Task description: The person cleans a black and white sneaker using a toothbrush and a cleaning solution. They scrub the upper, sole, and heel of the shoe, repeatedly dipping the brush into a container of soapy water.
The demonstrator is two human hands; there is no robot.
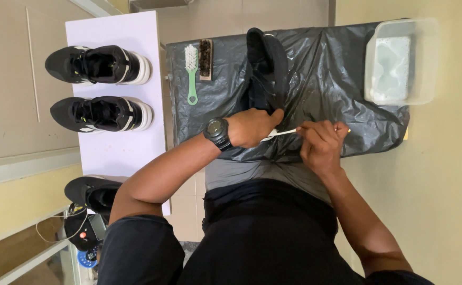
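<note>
1. Both hands grip: the left hand [252,127] clamps down on the near end of a black shoe [267,66], fingers wrapped over its edge, while the right hand [320,141] pinches a thin white strip [282,133] that runs between the two hands.
2. Whether the strip is a lace or a slim tool cannot be told; its left end disappears under the left hand, right at the shoe.
3. The shoe lies on a black plastic sheet [336,74] spread over the work surface, stretching away from the person, about midway across the sheet.
4. A black watch [217,132] sits on the left wrist.
5. Left of the shoe, on the sheet, lie a green brush [191,71] with white bristles and, just beside it, a dark-bristled wooden brush [205,58].
6. A clear plastic tub [400,60] with pale liquid stands at the sheet's far right corner, well apart from the hands.
7. On a white table [120,150] to the left stand two black sneakers with white soles [101,64] [104,113]; a third sneaker [91,192] shows near the left elbow.
</note>
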